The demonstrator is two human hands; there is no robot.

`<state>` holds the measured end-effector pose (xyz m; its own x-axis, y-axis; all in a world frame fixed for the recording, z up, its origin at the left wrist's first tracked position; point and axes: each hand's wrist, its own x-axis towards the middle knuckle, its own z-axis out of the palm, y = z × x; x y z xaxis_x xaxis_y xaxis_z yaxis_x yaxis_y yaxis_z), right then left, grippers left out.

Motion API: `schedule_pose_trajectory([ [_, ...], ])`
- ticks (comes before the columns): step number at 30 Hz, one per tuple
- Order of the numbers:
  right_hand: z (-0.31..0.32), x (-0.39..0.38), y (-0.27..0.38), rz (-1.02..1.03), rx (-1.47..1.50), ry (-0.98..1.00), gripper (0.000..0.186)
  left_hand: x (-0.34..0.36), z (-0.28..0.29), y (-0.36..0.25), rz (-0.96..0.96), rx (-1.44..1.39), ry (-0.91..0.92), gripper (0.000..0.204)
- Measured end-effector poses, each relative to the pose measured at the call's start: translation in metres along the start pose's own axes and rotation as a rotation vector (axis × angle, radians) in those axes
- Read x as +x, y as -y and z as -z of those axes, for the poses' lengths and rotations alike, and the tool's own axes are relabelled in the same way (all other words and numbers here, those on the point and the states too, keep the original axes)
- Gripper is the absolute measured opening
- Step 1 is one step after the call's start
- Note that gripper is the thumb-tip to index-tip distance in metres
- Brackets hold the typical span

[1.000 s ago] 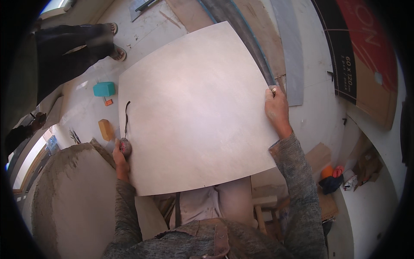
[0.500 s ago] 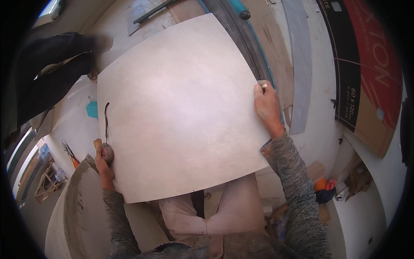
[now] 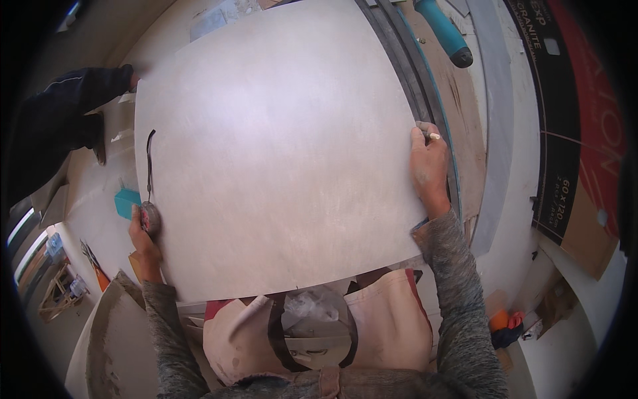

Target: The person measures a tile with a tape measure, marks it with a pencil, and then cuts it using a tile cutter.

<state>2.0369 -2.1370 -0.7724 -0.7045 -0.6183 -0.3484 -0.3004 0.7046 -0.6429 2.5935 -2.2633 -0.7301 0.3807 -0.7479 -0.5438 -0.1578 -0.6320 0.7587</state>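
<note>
A large square off-white tile (image 3: 279, 153) spans the middle of the view. My left hand (image 3: 143, 239) is closed on its left edge, with a round tape measure (image 3: 151, 217) and its black strap lying against the tile. My right hand (image 3: 427, 166) is closed on the right edge, also gripping a small pale stick, perhaps a pencil (image 3: 433, 135). Just beside that hand runs a long dark rail (image 3: 392, 46) with a teal edge, with a teal cylindrical handle (image 3: 440, 28) near its far part.
Another person's dark trouser legs (image 3: 66, 106) are at the upper left. A teal block (image 3: 125, 203) lies beyond my left hand. A red and black box (image 3: 558, 86) leans at the right. A plastered curved form (image 3: 106, 332) is at the lower left, orange items (image 3: 500, 320) at the lower right.
The tile in my hands has moved forward over the rail, showing more of the teal handle. My legs have parted. The other person's legs have shifted.
</note>
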Motion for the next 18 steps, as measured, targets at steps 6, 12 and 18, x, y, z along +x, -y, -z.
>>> schedule_pose_trajectory([
  [6,-0.039,0.029,-0.032,0.067,-0.008,-0.058,0.026,0.036,-0.036,0.058,-0.15,-0.063,-0.077,0.033],
  [12,-0.055,0.063,-0.074,0.188,0.01,-0.124,0.022,0.053,-0.083,0.102,-0.185,-0.088,0.015,0.035],
  [18,-0.061,0.073,-0.096,0.223,-0.073,-0.14,0.02,0.06,-0.097,0.141,-0.141,-0.118,0.052,0.033],
])
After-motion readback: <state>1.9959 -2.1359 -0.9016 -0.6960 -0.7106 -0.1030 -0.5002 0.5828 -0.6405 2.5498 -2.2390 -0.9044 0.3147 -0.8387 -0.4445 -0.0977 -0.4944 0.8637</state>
